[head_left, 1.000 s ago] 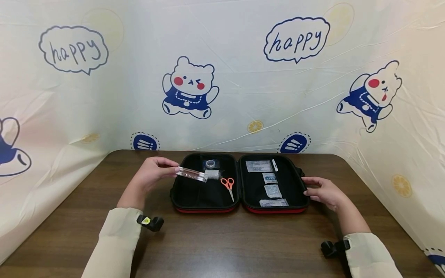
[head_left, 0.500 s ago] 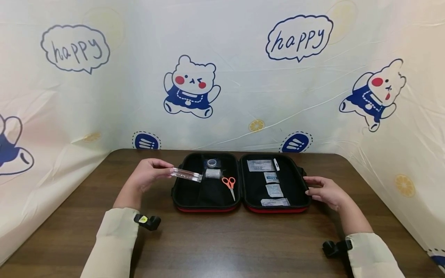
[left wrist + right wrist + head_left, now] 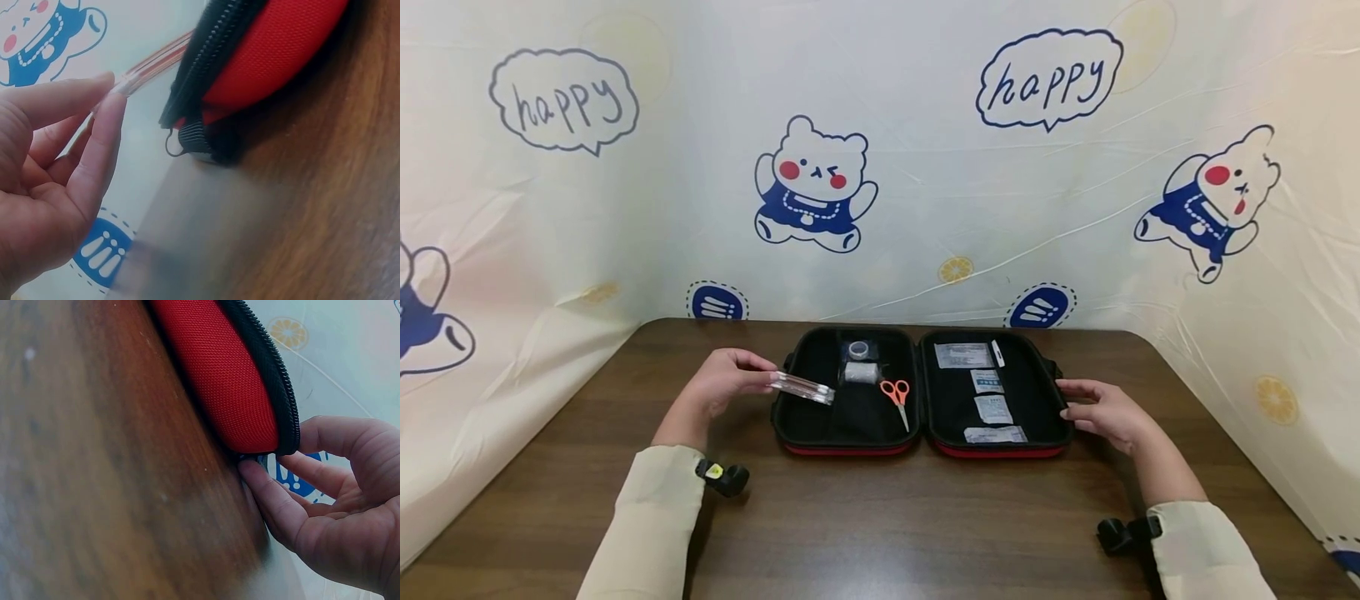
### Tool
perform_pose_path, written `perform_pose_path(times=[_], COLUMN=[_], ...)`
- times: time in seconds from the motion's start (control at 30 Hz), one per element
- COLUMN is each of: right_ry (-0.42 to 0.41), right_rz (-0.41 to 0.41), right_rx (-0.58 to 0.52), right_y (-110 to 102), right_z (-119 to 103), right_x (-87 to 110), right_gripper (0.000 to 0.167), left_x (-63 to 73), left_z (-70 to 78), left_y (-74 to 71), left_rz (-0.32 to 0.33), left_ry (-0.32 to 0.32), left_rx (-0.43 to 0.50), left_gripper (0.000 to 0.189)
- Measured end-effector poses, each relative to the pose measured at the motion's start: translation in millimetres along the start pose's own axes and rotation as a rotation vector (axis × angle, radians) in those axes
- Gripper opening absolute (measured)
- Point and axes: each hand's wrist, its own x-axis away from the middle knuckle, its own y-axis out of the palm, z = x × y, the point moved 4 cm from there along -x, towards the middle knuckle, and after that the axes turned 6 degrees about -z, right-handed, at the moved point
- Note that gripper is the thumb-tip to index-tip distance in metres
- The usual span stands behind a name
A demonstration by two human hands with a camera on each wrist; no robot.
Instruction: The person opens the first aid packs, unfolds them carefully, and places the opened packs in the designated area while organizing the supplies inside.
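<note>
My left hand (image 3: pixel 721 383) pinches one end of a clear packet of brown cotton swabs (image 3: pixel 805 388), which slants over the left half of an open black-lined case (image 3: pixel 808 437). In the left wrist view, thumb and finger tips meet on the packet (image 3: pixel 156 61) beside the case's red shell (image 3: pixel 281 50). My right hand (image 3: pixel 1105 415) holds the case's right edge; in the right wrist view its thumb and fingers sit around the corner of the red shell (image 3: pixel 219 375). Orange-handled scissors (image 3: pixel 897 400), a white roll (image 3: pixel 861 372) and a tape roll (image 3: pixel 858 350) lie in the left half.
The case's right half holds several flat packets, among them a large one (image 3: pixel 964 356) and a long one (image 3: pixel 995 435), plus a thin white stick (image 3: pixel 997 353). All stands on a brown wooden table (image 3: pixel 880 517) before a printed curtain (image 3: pixel 917 167).
My left hand has drawn the swab packet a little to the left and lowered it slightly, away from the white roll. My right hand stays at the case's edge.
</note>
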Motion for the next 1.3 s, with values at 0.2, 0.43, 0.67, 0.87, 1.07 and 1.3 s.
perform_pose_path(times=[0.2, 0.43, 0.67, 0.87, 1.07, 1.3], right_ry=[0.004, 0.001, -0.001, 0.009, 0.002, 0.002], right_rz=[0.004, -0.001, 0.000, 0.003, 0.002, 0.008], right_rx=[0.016, 0.006, -0.008, -0.016, -0.015, -0.019], right_y=[-1, -3, -5, -5, -2, 0], right_z=[-1, -1, 0, 1, 0, 3], right_x=[0.2, -0.5, -0.6, -0.5, -1.2, -1.8], right_gripper=[0.063, 0.064, 0.065, 0.065, 0.065, 0.065], left_x=[-2.4, -3.8, -8.2, -10.1, -6.9, -3.8], left_z=[0.3, 1.5, 4.1, 8.1, 14.6, 20.8], left_y=[3.9, 5.5, 19.1, 36.6, 43.6, 48.8], left_rz=[-0.012, -0.008, -0.047, -0.078, -0.082, -0.075], left_ry=[0.000, -0.026, -0.018, -0.011, 0.021, 0.074], left_rx=[-0.042, -0.068, -0.062, -0.125, -0.229, -0.345], left_gripper=[0.022, 0.022, 0.021, 0.018, 0.017, 0.015])
